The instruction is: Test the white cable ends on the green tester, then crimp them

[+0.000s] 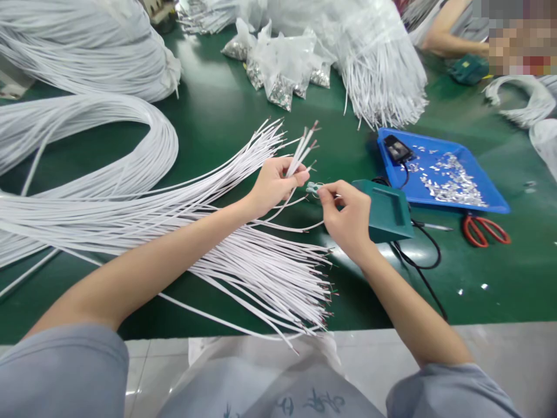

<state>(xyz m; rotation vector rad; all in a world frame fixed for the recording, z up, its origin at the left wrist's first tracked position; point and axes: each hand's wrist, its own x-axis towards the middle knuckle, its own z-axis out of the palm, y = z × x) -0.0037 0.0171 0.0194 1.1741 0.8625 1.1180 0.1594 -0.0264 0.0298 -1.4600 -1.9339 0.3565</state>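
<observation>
My left hand point(276, 183) is closed around several white cables point(299, 154), whose stripped ends point up and away with thin reddish wires showing. Just to its right, my right hand point(348, 212) has thumb and forefinger pinched together at the pale front end of a green bench device point(387, 212). What those fingertips hold is too small to make out. Below and left of my hands, a large bundle of white cables point(270, 267) fans out on the green table, its stripped ends towards the right.
A blue tray point(498, 194) holds small shiny metal pieces and a black box point(397, 149). Red-handled scissors point(485, 230) and a black cord point(424, 281) lie nearby. Bags of metal parts point(281, 67) and cable bundles point(383, 69) sit behind. Another person's arm point(452, 32) is at the back right.
</observation>
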